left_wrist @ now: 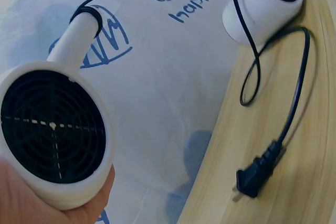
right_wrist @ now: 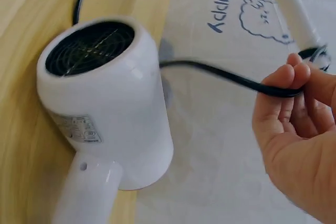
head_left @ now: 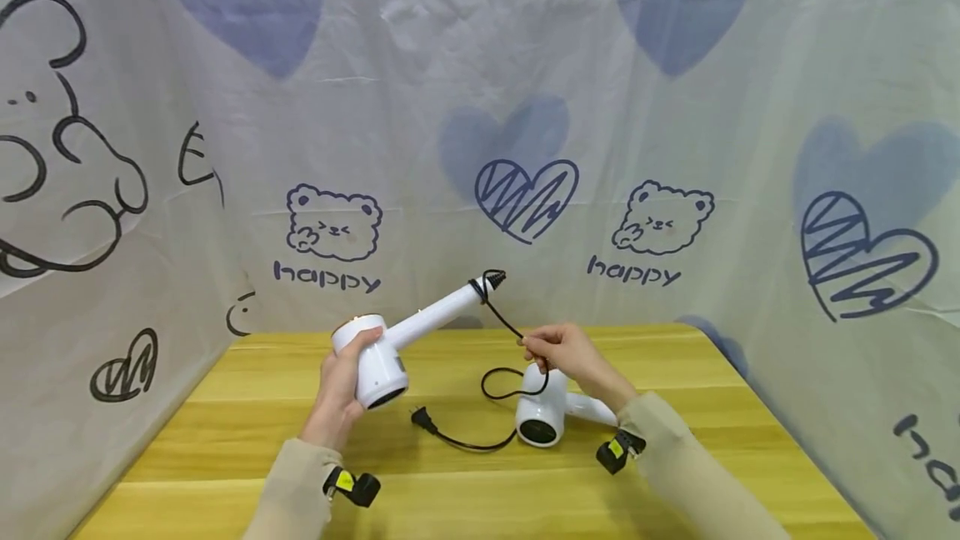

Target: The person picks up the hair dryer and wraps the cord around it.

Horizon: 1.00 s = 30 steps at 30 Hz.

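Observation:
My left hand (head_left: 341,382) grips the body of a white hair dryer (head_left: 435,311) above the table, its handle slanting up to the right. Around the handle's end a black power cord (head_left: 502,319) is looped. Between thumb and fingers my right hand (head_left: 566,357) pinches that cord, a short way from the handle's end. From there the cord hangs in a loop and runs down to a two-pin plug (left_wrist: 257,174) near the table surface. A second white hair dryer (right_wrist: 115,103) lies under my right hand, its dark round grille facing me in the head view.
The wooden table (head_left: 247,440) has its back edge against a pale hanging cloth (head_left: 420,132) printed with hearts and bears. More cloth hangs at the left and right sides. Wrist cameras (head_left: 352,486) are strapped over both sleeves.

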Tool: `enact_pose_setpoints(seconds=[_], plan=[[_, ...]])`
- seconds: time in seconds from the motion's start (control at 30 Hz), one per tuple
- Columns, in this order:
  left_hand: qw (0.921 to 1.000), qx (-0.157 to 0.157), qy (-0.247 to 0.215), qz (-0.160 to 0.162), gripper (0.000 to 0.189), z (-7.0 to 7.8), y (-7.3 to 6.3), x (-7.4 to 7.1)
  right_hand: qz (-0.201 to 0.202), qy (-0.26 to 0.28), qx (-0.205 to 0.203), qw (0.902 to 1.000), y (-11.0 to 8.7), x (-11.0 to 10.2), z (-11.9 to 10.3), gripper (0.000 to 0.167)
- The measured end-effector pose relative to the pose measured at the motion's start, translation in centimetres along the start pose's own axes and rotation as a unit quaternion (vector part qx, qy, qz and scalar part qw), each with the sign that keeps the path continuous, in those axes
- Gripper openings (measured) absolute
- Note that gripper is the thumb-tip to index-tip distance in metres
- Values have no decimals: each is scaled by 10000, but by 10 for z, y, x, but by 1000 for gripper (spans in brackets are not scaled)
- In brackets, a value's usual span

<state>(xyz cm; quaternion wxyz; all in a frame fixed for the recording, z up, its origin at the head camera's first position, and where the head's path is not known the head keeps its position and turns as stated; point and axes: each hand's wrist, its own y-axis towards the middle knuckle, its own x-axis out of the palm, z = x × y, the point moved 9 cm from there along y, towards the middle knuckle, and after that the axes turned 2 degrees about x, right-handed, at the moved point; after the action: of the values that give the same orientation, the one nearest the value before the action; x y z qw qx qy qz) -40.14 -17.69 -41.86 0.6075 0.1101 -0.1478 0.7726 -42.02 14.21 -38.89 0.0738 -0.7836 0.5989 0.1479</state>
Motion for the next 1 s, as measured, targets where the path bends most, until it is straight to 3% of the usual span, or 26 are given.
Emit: enact_pose_setpoints(seconds=[0.13,0.2,0.4,0.53,0.77,0.9,1.0], plan=[[9991,-181,-200,-337,52,0,-2,7,15,543,678,9962,8,-4,12,27],[9979,-279,-246,-526,52,-1,-3,11,-5,555,909,9943,11,-4,16,28],[9916,-573,-283,-1120,52,-9,-6,22,101,-261,1028,9943,19,-11,20,33],[9831,-744,-115,-1669,54,-14,-7,27,221,-938,684,9930,25,-16,13,28],[9650,-951,371,-2415,57,-19,-10,25,522,-1397,-380,9881,30,-25,-22,10],[9595,-773,892,-2560,61,-18,-8,22,620,-2075,-783,9731,29,-26,-42,8],[9604,-420,1378,-2383,63,-14,-5,17,557,-2661,-1011,9570,26,-20,-53,12]])
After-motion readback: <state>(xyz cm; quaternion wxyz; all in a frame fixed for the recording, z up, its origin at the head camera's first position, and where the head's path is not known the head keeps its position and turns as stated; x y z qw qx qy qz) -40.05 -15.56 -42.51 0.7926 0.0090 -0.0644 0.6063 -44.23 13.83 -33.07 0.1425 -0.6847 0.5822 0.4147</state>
